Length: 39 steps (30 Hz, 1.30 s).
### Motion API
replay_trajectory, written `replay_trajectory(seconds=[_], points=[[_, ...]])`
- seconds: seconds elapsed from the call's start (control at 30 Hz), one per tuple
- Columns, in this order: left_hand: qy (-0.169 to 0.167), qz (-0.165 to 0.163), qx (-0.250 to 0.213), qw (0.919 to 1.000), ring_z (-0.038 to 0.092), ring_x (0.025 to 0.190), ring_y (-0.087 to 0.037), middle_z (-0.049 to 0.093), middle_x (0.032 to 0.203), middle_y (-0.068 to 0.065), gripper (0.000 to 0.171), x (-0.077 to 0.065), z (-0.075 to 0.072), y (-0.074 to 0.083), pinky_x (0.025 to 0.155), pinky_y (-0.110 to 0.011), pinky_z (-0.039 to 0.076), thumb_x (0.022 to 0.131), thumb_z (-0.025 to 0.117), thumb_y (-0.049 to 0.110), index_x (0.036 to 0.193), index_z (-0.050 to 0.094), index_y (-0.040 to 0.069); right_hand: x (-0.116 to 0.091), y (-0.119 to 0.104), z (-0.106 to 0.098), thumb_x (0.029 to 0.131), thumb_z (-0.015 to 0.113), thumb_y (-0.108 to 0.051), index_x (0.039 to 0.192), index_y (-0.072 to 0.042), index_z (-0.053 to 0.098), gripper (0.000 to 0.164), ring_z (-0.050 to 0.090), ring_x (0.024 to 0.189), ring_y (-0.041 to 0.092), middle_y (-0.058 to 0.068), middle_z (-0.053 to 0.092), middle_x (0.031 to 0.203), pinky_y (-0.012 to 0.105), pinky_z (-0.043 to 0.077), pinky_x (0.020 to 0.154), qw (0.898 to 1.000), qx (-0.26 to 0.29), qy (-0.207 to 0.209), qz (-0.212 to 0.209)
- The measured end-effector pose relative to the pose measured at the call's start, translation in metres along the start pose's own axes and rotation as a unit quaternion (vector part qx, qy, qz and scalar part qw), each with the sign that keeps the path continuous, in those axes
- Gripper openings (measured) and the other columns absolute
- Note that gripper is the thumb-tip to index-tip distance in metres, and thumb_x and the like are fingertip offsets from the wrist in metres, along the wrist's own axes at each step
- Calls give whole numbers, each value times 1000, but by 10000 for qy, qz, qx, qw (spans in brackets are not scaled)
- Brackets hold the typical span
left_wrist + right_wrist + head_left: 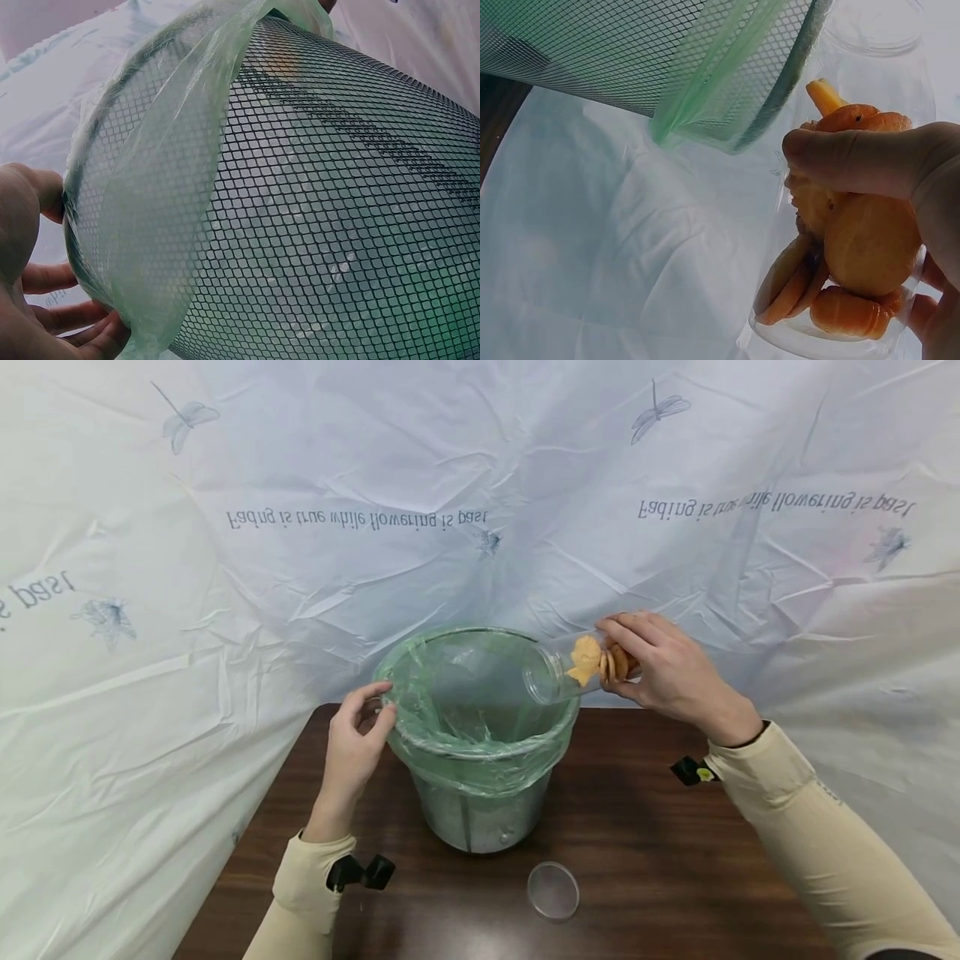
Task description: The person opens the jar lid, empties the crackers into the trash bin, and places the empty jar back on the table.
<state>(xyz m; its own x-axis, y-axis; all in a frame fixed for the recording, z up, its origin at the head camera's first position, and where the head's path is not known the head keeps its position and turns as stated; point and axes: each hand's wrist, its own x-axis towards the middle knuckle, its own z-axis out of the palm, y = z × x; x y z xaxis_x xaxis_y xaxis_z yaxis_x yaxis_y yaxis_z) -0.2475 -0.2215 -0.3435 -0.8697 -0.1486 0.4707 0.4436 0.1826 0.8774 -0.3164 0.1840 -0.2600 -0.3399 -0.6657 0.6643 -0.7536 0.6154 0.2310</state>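
Note:
My right hand [671, 681] grips a clear plastic jar [551, 675], tilted with its mouth to the left over the right side of a mesh trash can [480, 814]. Orange and brown food pieces [870, 240], some round like cookies, sit inside around the thumb and toward the jar's base; one yellow piece [585, 658] lies nearer the mouth. A thin green trash bag [472, 768] lines the can and folds over its rim. At the rim's left side, the thumb and fingers of my left hand [356, 735] hold the bag-covered edge.
A round clear lid [553, 891] lies flat on the dark wooden table [652, 860], in front of the can. White sheeting [360, 452] with printed words and dragonflies hangs behind and at both sides.

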Motion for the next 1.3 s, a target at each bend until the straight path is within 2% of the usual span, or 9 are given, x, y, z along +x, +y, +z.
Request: replay_trajectory(seconds=[0.3, 0.6, 0.9, 1.07, 1.3], points=[[-31, -57, 28, 10000, 53, 105, -19, 54, 127, -11, 35, -2, 1, 4, 89, -19, 47, 93, 62, 7, 127, 59, -2, 4, 0, -1, 59, 89, -14, 131, 0, 57, 79, 54, 107, 37, 18, 60, 120, 50, 43, 97, 9995, 14, 201, -235], [30, -35, 47, 10000, 54, 104, -18, 55, 126, -12, 33, 0, 1, 6, 88, -15, 46, 94, 62, 7, 126, 60, -1, 10, 1, -3, 51, 95, -14, 130, 2, 57, 89, 53, 110, 38, 20, 59, 120, 48, 40, 101, 9991, -65, 240, -349], [-19, -43, -3, 10000, 54, 105, -19, 54, 127, -11, 34, -1, 1, 4, 88, -19, 47, 94, 62, 8, 127, 59, -1, 11, 0, -4, 47, 98, -16, 131, 1, 56, 96, 53, 112, 38, 20, 59, 123, 53, 40, 101, 9990, -150, 158, -399], [-26, -18, -14, 10000, 54, 105, -19, 54, 127, -11, 34, -1, 2, 4, 88, -18, 47, 93, 62, 8, 126, 59, -1, 14, 0, -5, 47, 98, -13, 132, 0, 55, 96, 53, 114, 39, 20, 58, 124, 57, 40, 102, 9989, -174, 157, -394], [-15, -63, 14, 10000, 53, 106, -19, 54, 127, -11, 34, -2, 1, 4, 88, -18, 47, 94, 62, 9, 126, 59, 0, 16, -1, -5, 49, 98, -14, 133, 0, 55, 95, 53, 114, 39, 20, 58, 125, 56, 40, 102, 9982, -313, 146, -486]])
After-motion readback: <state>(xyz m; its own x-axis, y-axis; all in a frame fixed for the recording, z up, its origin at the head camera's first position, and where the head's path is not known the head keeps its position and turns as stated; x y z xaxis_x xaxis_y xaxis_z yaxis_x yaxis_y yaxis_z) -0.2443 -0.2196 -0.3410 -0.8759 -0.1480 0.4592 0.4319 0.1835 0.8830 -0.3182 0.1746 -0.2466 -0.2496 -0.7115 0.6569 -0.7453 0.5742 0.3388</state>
